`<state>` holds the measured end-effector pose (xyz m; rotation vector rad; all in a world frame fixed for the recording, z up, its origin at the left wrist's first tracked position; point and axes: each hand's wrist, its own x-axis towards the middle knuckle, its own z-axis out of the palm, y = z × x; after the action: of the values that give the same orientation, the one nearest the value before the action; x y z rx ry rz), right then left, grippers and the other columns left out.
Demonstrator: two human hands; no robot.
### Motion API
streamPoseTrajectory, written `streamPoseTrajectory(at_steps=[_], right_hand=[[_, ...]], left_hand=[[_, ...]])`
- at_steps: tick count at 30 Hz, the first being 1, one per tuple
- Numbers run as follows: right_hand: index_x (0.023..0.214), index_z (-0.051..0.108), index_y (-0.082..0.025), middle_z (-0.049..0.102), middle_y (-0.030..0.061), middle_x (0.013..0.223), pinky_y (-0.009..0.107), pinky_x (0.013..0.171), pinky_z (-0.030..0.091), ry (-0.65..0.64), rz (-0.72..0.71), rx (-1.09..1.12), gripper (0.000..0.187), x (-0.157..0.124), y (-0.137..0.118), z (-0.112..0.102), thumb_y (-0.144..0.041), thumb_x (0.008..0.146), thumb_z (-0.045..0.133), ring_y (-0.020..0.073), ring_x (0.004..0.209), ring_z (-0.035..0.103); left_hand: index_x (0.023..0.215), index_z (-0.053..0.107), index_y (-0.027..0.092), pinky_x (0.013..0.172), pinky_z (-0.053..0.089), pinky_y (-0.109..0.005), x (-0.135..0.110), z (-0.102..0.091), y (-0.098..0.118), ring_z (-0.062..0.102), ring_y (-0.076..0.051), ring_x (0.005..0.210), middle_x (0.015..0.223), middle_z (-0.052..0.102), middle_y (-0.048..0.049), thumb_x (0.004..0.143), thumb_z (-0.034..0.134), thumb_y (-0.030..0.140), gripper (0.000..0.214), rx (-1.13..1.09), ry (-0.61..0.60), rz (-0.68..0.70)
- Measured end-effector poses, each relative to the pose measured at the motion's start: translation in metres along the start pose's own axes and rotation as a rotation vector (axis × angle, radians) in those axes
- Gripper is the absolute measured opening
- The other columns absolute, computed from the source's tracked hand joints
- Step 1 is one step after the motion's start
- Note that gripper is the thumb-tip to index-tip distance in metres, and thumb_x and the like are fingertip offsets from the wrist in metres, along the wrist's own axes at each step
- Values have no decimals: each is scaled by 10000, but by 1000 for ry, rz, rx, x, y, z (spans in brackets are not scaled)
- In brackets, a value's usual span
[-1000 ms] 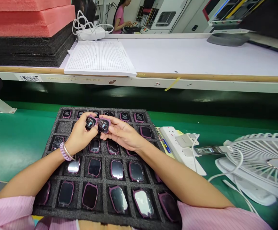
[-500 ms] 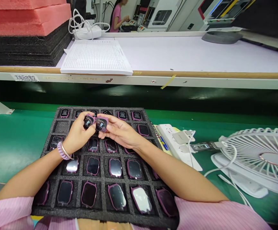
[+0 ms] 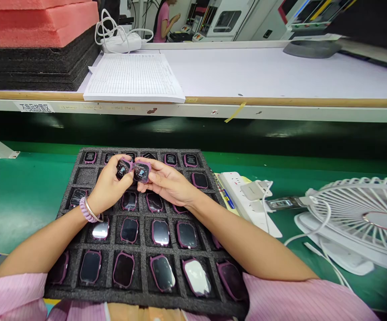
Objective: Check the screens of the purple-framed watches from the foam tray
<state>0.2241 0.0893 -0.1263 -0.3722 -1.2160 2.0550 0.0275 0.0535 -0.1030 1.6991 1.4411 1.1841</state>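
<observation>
Two purple-framed smartwatch bodies with lit screens are held side by side above a black foam tray (image 3: 140, 277). My left hand (image 3: 111, 185) is closed on the left smartwatch (image 3: 123, 168), thumb along its lower edge. My right hand (image 3: 168, 183) grips the right smartwatch (image 3: 142, 172) by its right side, and the two cases appear to touch or nearly touch. Below them, several more watch bodies lie in the tray's square pockets, such as a dark-screened one (image 3: 129, 230) and a pale-screened one (image 3: 196, 277). My forearms hide some pockets.
To the right are a white power strip (image 3: 246, 203) with plugs and a white fan (image 3: 363, 223) with trailing cables. A raised shelf (image 3: 240, 73) holds a stack of printed sheets (image 3: 135, 78), foam blocks (image 3: 39, 26) and a white adapter (image 3: 123, 42). Beyond it sits another person (image 3: 162, 22).
Both hands and the two smartwatches stay almost still. The view has shifted very slightly. In the background the other person's hand has risen a little.
</observation>
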Motion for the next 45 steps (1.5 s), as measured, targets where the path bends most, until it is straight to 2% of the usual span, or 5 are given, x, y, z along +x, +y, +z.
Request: streamPoseTrajectory(at_steps=[5, 18, 23, 36, 45], right_hand=[[1347, 619, -232, 714, 6, 973, 306, 848, 596, 0, 0, -10, 579, -1, 1, 0, -426, 877, 896, 162, 858, 712], [1339, 624, -226, 716, 6, 983, 283, 842, 603, -5, -14, -19, 562, -2, -1, 1, -429, 887, 889, 149, 847, 713], [1319, 640, -250, 720, -7, 981, 258, 841, 593, -35, -24, 13, 499, -1, -1, 1, -398, 908, 880, 134, 847, 719], [1325, 639, -240, 714, 6, 986, 302, 844, 603, 5, -20, -42, 548, -2, -1, 1, -444, 882, 890, 162, 845, 717], [1312, 653, -240, 717, 3, 985, 289, 833, 598, 10, -13, -22, 544, -2, -1, 2, -424, 868, 907, 152, 837, 711]], left_hand=[[1175, 560, 185, 1058, 480, -405, 0, 0, -1, 633, -242, 1152, 1213, 674, -101, 813, 609, 334, 395, -21, -2, 15], [1191, 568, 162, 1033, 503, -379, 0, -2, 0, 647, -231, 1142, 1219, 686, -108, 833, 581, 360, 409, 58, -11, 31], [1187, 565, 178, 1009, 515, -370, 0, -2, 0, 652, -227, 1135, 1218, 690, -97, 835, 590, 350, 393, 47, -17, 35], [1197, 565, 180, 1040, 505, -390, -1, -1, 0, 642, -241, 1152, 1216, 682, -95, 838, 594, 332, 391, 37, -18, 38], [1194, 587, 182, 1009, 507, -389, -1, -2, 2, 635, -246, 1142, 1199, 688, -87, 825, 608, 354, 408, 49, -10, -1]])
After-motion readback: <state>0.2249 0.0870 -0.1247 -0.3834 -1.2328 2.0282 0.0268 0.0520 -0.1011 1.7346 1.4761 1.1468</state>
